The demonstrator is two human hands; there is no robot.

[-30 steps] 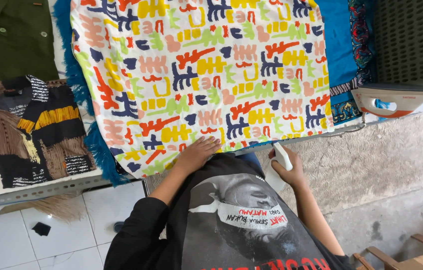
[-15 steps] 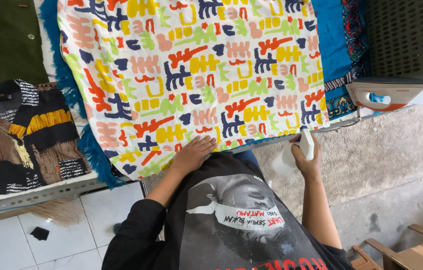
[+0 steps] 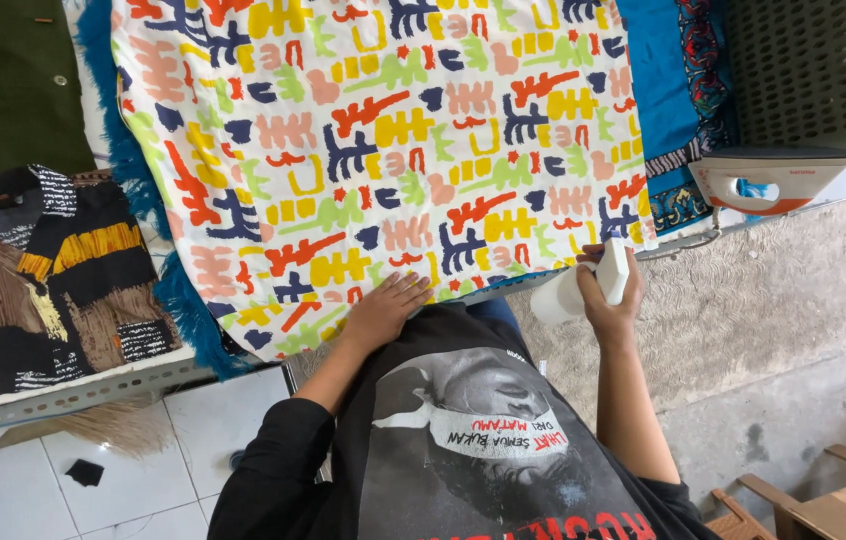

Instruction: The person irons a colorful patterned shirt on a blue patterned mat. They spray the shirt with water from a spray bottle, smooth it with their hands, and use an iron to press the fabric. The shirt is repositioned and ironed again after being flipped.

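My left hand [image 3: 383, 310] lies open and flat on the near edge of the patterned cloth [image 3: 383, 150], which is spread smooth across the ironing board at the frame's centre. My right hand [image 3: 611, 300], right of centre, is closed around a white spray bottle [image 3: 583, 285]; what it contains I cannot see. The iron [image 3: 768, 180] rests untouched at right, so pressing looks not yet begun.
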